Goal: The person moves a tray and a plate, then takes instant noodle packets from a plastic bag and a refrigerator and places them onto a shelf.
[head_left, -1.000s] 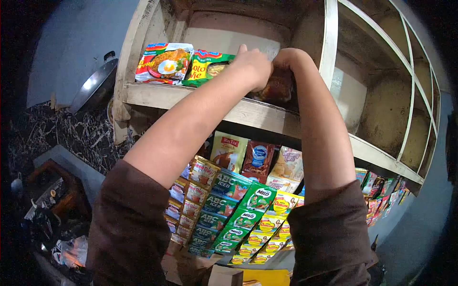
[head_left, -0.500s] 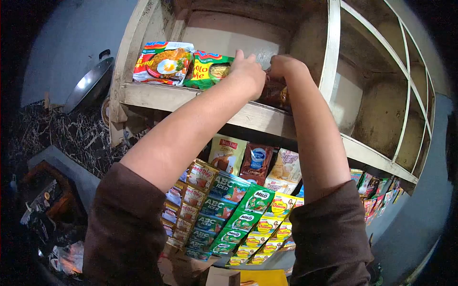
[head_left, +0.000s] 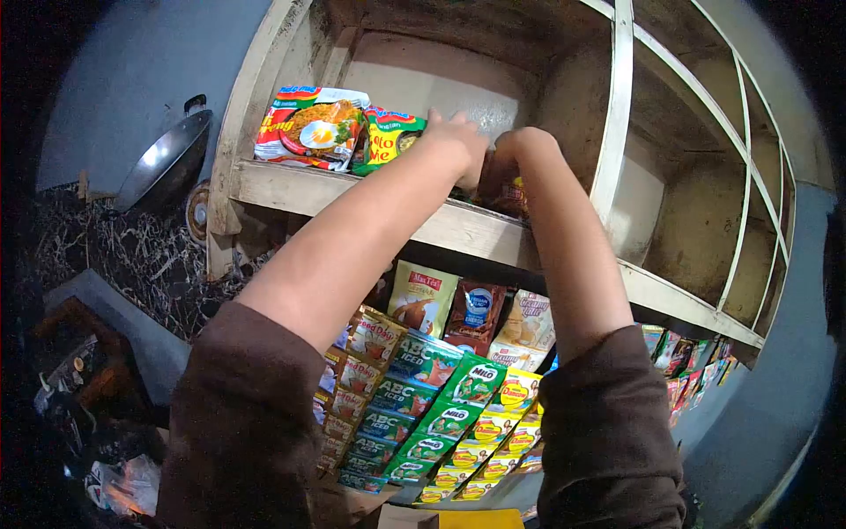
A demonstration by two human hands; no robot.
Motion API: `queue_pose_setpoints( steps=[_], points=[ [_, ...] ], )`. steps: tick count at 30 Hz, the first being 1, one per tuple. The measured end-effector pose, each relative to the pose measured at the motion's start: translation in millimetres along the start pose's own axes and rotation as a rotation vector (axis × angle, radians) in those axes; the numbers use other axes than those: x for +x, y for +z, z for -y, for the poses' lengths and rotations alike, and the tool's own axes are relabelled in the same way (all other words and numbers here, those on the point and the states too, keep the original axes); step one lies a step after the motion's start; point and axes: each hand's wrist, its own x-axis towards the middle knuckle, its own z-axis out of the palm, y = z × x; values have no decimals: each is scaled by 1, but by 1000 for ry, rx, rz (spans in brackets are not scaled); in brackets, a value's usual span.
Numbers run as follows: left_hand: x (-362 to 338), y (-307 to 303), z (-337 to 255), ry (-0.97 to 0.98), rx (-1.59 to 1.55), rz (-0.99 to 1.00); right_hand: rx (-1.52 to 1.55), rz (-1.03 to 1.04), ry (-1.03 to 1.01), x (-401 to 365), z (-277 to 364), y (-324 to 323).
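Both my hands reach into the upper left compartment of a wooden shelf point(head_left: 458, 227). My left hand point(head_left: 458, 145) is beside a green and yellow noodle packet point(head_left: 384, 145); the fingers that show point up and apart, the others are hidden. My right hand point(head_left: 527, 145) bends down inside the compartment with its fingers out of sight. Right below it is a dark reddish-brown packet point(head_left: 511, 196), mostly covered by my hands and the shelf lip; whether my fingers grip it does not show. A white and red fried-noodle packet point(head_left: 317, 132) leans at the left end.
Below the shelf hang strips of drink sachets, among them green Milo point(head_left: 454, 418) and yellow Dancow point(head_left: 489, 429), with a MaxTea pack point(head_left: 421, 295) behind. A wok point(head_left: 163, 159) hangs on the left wall. More compartments point(head_left: 696, 194) continue to the right.
The view has shifted slightly, so the shelf packets sit a little lower and further right. My left hand has moved left, partly covering the green packet. My right hand bends deeper, hiding its fingers.
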Motion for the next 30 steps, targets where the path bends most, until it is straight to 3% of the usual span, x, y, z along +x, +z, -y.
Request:
queue_pose_setpoints(
  steps=[3, 9, 11, 15, 16, 17, 22, 27, 30],
  points=[
    [-3, 1, 5, 10, -159, -57, -27, -64, 16, 13, -4, -2],
    [-2, 3, 9, -33, -440, -229, 21, 165, 62, 12, -19, -28],
    [-3, 2, 10, -34, -500, -261, 108, 391, 29, 31, -28, -33],
    [-5, 1, 11, -9, -517, -224, 22, 259, -55, 33, -23, -19],
    [-6, 1, 10, -6, -497, -202, 115, 344, -30, 49, -22, -11],
    [-6, 1, 9, -3, -503, -200, 64, 90, 45, 59, -21, 0],
    [-7, 3, 7, -11, -362, -164, -133, 192, -5, 19, -6, -12],
    [-7, 4, 5, -19, -295, -121, -207, 88, -44, 36, -28, -19],
    [-5, 1, 5, -23, -300, -99, -92, -155, -4, 31, -24, -8]
  ],
)
